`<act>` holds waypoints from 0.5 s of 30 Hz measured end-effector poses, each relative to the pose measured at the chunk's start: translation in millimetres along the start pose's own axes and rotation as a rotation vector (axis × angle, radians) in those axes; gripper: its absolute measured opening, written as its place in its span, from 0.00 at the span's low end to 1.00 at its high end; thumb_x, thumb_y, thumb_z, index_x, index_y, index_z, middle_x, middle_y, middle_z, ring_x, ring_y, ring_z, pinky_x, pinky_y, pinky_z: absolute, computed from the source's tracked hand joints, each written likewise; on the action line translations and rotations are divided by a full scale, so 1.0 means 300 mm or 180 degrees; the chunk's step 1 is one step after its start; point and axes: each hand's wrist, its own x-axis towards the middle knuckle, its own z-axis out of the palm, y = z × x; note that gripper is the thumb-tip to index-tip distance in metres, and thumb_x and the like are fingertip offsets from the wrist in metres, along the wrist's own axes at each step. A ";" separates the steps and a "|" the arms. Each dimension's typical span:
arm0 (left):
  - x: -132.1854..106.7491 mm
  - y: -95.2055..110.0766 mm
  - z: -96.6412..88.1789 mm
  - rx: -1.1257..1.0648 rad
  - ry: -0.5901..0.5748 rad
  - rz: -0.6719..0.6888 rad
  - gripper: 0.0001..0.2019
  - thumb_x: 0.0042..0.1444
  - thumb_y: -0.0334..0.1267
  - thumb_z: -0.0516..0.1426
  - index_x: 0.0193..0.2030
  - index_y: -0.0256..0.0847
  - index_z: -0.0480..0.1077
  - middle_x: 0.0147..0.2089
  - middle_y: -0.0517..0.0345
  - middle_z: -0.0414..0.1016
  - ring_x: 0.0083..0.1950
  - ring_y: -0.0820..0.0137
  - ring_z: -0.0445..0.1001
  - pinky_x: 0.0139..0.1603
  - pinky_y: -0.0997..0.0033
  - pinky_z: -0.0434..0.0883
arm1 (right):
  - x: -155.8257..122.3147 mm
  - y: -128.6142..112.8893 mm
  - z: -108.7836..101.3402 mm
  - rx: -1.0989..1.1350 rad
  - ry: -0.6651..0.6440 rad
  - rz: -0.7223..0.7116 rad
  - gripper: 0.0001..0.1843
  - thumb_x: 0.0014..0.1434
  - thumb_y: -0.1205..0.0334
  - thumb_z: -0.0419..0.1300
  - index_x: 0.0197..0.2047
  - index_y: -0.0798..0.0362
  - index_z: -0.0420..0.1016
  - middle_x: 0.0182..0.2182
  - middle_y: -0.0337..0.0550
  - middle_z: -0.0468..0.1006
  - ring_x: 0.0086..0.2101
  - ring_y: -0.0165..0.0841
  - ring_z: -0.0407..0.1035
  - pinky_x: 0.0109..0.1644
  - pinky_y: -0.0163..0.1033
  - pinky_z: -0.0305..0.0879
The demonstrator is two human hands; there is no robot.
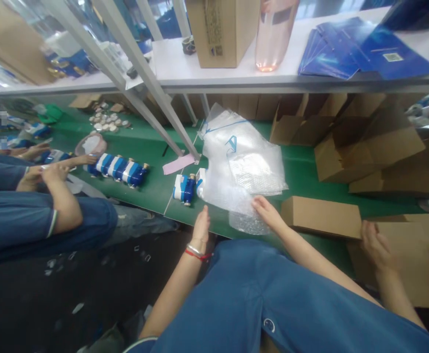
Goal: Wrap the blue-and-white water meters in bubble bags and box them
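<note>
Plastic bag (pixel 224 193) partly covers one blue-and-white item (pixel 200 179) | second item (pixel 184 189), unbagged, just beside | right hand (pixel 269 214) pinches bag's edge | left hand (pixel 201 226) empty, fingers extended

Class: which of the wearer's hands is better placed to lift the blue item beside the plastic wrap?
Likely the left hand: apparently empty, nearer the blue item. The right hand is at the plastic wrap.
</note>
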 end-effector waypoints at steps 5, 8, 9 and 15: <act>0.007 0.155 -0.107 -0.0144 -0.1007 -0.0053 0.38 0.57 0.67 0.39 0.51 0.35 0.70 0.52 0.40 0.73 0.58 0.58 0.70 0.57 0.53 0.69 | -0.006 -0.027 -0.011 -0.0835 -0.0820 -0.0572 0.13 0.60 0.52 0.52 0.39 0.51 0.71 0.32 0.38 0.74 0.33 0.32 0.65 0.42 0.36 0.60; 0.030 0.176 -0.136 0.0212 -0.0729 -0.0113 0.23 0.60 0.53 0.50 0.44 0.34 0.73 0.46 0.43 0.77 0.51 0.60 0.75 0.54 0.58 0.71 | 0.013 -0.043 -0.018 -0.1215 -0.1110 -0.0763 0.13 0.61 0.54 0.52 0.40 0.51 0.73 0.33 0.39 0.76 0.34 0.32 0.67 0.41 0.35 0.61; 0.042 0.170 -0.144 0.0335 -0.0515 -0.0027 0.15 0.59 0.45 0.54 0.41 0.34 0.74 0.44 0.46 0.78 0.47 0.63 0.76 0.53 0.60 0.72 | 0.023 -0.040 -0.030 -0.1298 -0.1174 -0.0808 0.14 0.62 0.54 0.51 0.41 0.51 0.73 0.35 0.39 0.77 0.35 0.32 0.68 0.42 0.35 0.62; 0.050 0.144 -0.177 0.0452 0.0003 0.0258 0.06 0.54 0.29 0.56 0.35 0.38 0.75 0.41 0.58 0.78 0.42 0.73 0.76 0.44 0.76 0.74 | 0.035 0.121 -0.214 -0.3318 0.0102 -0.0326 0.18 0.58 0.64 0.56 0.50 0.57 0.74 0.59 0.54 0.65 0.60 0.47 0.55 0.65 0.56 0.43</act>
